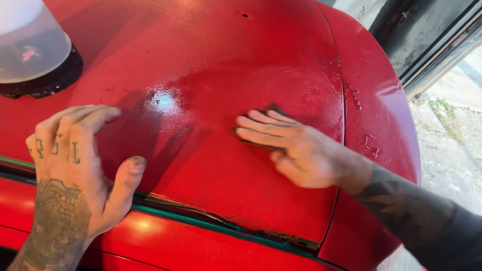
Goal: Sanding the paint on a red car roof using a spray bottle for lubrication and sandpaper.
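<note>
A small dark sanding pad (269,111) lies flat on the wet red car panel (206,56), and my right hand (292,149) presses it down. My fingers (262,130) are stretched out nearly straight and close together on top of it, not curled around it, so only the pad's dark edge shows past my fingertips (the rest is hidden under my hand). The paint around the pad looks dull and damp, with a bright glare spot just to its left and water beads on the fender (376,120) beyond the panel seam.

My left hand (79,168) rests open and flat on the same panel, well apart from the pad, fingers spread, thumb pointing out toward the right, holding nothing. Behind it, at the top left corner, a translucent spray bottle (24,47) with a black base stands on the panel. A dark green trim strip (201,219) runs along the panel's near edge.
</note>
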